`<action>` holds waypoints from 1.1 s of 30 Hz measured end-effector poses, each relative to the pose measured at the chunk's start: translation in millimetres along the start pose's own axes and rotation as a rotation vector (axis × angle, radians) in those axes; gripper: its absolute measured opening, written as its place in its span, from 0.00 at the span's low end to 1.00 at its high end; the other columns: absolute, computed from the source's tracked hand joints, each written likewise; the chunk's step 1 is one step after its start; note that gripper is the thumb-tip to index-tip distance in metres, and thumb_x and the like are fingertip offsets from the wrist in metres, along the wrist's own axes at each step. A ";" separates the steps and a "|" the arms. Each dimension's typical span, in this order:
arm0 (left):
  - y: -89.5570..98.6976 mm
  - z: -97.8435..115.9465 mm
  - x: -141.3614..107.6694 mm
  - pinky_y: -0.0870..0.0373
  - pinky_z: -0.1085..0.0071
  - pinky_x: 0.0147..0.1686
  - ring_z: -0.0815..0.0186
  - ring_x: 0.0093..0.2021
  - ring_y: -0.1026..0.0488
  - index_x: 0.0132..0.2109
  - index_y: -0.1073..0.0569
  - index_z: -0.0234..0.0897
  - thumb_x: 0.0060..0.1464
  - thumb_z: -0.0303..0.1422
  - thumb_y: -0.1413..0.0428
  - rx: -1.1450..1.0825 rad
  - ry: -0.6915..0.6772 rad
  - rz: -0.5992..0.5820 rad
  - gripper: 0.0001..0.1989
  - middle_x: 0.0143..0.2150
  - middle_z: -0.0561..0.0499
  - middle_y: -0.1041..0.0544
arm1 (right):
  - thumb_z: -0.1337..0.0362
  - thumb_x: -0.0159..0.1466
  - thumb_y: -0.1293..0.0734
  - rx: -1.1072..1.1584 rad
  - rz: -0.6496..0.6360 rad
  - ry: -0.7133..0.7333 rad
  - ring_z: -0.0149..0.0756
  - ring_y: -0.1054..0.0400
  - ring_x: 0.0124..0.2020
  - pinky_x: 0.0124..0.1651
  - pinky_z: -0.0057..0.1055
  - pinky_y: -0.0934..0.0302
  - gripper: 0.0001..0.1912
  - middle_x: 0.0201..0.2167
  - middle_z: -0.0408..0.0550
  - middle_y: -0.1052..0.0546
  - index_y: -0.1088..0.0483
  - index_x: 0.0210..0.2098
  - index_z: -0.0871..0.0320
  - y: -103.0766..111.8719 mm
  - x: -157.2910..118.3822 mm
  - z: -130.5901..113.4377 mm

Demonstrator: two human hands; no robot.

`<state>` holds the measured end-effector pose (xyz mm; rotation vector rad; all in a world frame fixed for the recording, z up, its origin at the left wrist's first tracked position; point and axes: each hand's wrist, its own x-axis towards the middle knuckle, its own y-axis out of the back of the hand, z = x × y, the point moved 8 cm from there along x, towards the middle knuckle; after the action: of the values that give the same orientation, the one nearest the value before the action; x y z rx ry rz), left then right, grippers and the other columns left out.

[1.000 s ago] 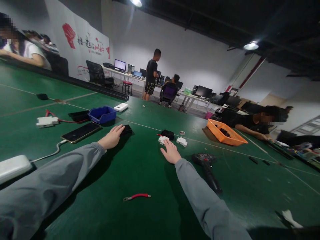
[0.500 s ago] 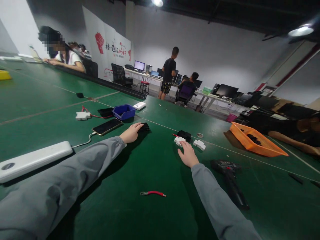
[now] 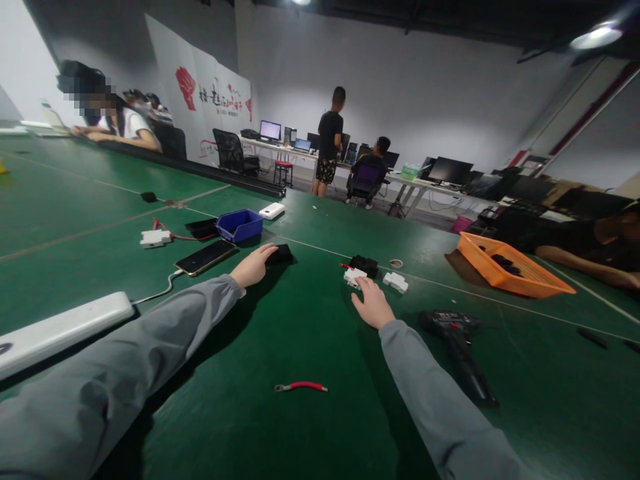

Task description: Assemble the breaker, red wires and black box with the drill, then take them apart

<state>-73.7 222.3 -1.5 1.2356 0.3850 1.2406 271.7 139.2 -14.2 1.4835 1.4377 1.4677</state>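
Observation:
My left hand reaches forward over the table, its fingers closed over the near end of a small black box. My right hand has its thumb apart from the fingers. Its fingertips rest at the near edge of a white block-shaped module with a short red wire. Behind that module lies a black part, and to its right a second white module. A short red cable with a metal ring lug lies nearer to me, between my forearms.
A black power drill lies right of my right forearm, below an orange basket holding dark parts. On the left are a blue bin, a phone, a white power strip and another white module. A co-worker's arm rests far right.
The whole view has shifted slightly. My left hand stays at the black box and my right hand at the white module; nothing on the table has visibly moved.

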 end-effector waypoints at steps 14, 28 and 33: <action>-2.0 -6.4 -6.5 0.36 0.55 0.61 0.50 0.64 0.38 0.67 0.41 0.34 0.45 0.22 0.52 0.114 0.128 0.003 0.38 0.66 0.37 0.41 | 0.60 0.68 0.42 -0.002 -0.034 0.015 0.45 0.41 0.59 0.60 0.43 0.44 0.25 0.61 0.56 0.37 0.41 0.63 0.59 1.5 -0.5 -2.6; 13.6 14.3 -11.4 0.36 0.55 0.55 0.50 0.57 0.34 0.54 0.35 0.36 0.60 0.43 0.49 0.290 0.136 0.093 0.20 0.56 0.38 0.33 | 0.62 0.70 0.42 0.064 -0.006 0.264 0.39 0.33 0.40 0.45 0.35 0.38 0.11 0.39 0.51 0.28 0.28 0.41 0.57 41.8 -41.0 -101.9; 11.8 18.7 -12.3 0.36 0.55 0.53 0.49 0.56 0.34 0.63 0.41 0.34 0.60 0.36 0.52 0.327 0.128 0.067 0.25 0.55 0.37 0.33 | 0.62 0.69 0.40 0.068 -0.015 0.352 0.44 0.37 0.54 0.54 0.42 0.42 0.14 0.52 0.54 0.29 0.31 0.52 0.57 37.1 -38.8 -106.7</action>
<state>-69.2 200.6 10.8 1.4576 0.6655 1.3547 189.0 66.0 31.4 1.2933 1.7128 1.7500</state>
